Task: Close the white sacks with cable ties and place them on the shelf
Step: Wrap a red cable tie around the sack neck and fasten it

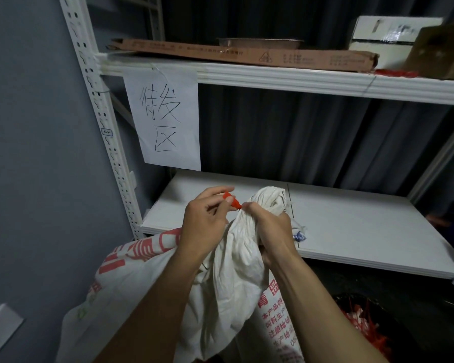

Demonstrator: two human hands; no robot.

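Sack neck, tying stage.

- White sack (233, 271): stands in front of the shelf unit, body low in view between your forearms. Red printed characters on both flanks. The mouth is gathered into a twisted neck, and the bunched top shows against the lower shelf (351, 226). The sack is not on the board; whether its top touches the board cannot be told.
- Right grip (270, 226): your fingers are curled tight round the gathered neck just under the bunched top, knuckles toward the camera.
- Left grip (205, 226): your thumb and forefinger pinch a red cable tie (232, 199). The other fingers are loosely bent. The tie runs from your fingertips to the neck, its far end meeting the cloth beside your right thumb. Whether it already circles the neck cannot be told.
- A small blue-and-white scrap (299, 236) lies on the lower shelf, just beside your right wrist.
- Paper sign (165, 119), handwritten in black, hangs from the front edge of the upper shelf (273, 77) at its left end.
- On the upper shelf: a long flat cardboard box (247, 55), and a white box (388, 35) with a brown cardboard piece (440, 51) at the right.
- Perforated white upright (97, 100) on the left, against a grey wall (32, 153).
- Bottom right: a dark container (364, 326) holding a tangle of red ties.
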